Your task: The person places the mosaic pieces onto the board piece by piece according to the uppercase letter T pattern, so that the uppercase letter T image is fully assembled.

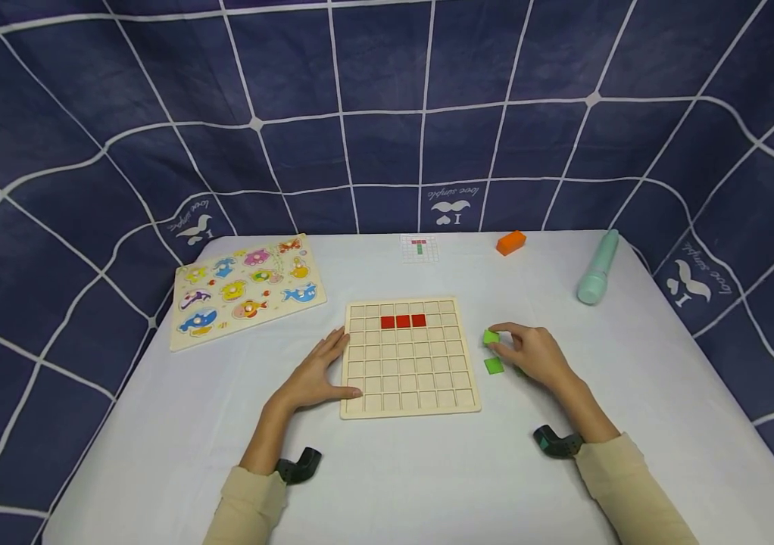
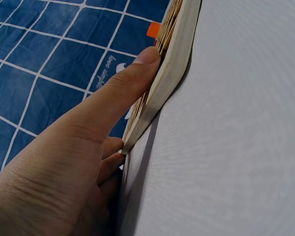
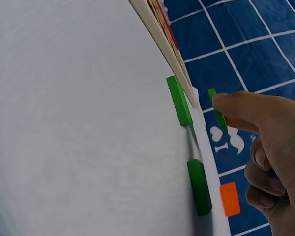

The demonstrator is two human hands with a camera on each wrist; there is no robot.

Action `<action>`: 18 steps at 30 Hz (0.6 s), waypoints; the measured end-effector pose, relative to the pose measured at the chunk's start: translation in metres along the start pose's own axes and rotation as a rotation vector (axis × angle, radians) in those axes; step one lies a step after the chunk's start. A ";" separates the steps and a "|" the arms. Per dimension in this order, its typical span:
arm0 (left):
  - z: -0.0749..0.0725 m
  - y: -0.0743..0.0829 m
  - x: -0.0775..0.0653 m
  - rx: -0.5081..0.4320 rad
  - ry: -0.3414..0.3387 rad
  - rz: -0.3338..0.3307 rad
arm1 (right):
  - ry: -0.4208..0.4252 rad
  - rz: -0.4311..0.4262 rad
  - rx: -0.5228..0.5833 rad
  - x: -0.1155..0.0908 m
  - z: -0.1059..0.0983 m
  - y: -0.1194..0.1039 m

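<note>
A wooden grid board (image 1: pixel 409 378) lies flat on the table, with three red square tiles (image 1: pixel 403 322) in a row near its far side. My left hand (image 1: pixel 315 375) rests along the board's left edge, fingers extended and thumb on its near left corner. To the right of the board, my right hand (image 1: pixel 537 354) pinches a green square tile (image 3: pixel 218 112) between thumb and fingertips, raised off the table. Just below it on the cloth lies another green tile (image 1: pixel 494 365). In the right wrist view, two green pieces (image 3: pixel 179 101) show on the table, one partly hidden from the head view.
A wooden animal peg puzzle (image 1: pixel 244 291) sits at the back left. A small card (image 1: pixel 419 248) printted with a red and green grid pattern lies behind the board. At the back right are an orange block (image 1: pixel 511 243) and a mint-green microphone-shaped object (image 1: pixel 598 269).
</note>
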State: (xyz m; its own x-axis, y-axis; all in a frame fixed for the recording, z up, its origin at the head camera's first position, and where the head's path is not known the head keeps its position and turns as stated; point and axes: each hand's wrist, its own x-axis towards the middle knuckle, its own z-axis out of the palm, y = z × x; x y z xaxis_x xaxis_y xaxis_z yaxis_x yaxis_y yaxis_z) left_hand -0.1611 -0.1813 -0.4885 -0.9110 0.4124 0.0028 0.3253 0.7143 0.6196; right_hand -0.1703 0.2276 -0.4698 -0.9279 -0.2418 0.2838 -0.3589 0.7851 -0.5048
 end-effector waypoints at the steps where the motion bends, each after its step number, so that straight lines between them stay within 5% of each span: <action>1: 0.000 0.000 0.000 -0.002 0.002 0.000 | 0.001 -0.007 0.003 0.001 -0.001 -0.002; 9: 0.000 0.000 -0.001 -0.003 0.013 0.003 | -0.038 -0.063 0.026 0.016 0.006 -0.019; 18: 0.000 0.001 -0.001 -0.001 0.010 -0.001 | -0.113 -0.163 0.067 0.045 0.039 -0.058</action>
State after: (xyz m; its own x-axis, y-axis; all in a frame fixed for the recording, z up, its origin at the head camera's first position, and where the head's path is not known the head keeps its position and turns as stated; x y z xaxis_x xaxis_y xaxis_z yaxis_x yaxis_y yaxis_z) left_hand -0.1595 -0.1808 -0.4878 -0.9138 0.4060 0.0103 0.3242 0.7140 0.6206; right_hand -0.1953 0.1486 -0.4596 -0.8609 -0.4282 0.2748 -0.5079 0.6915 -0.5136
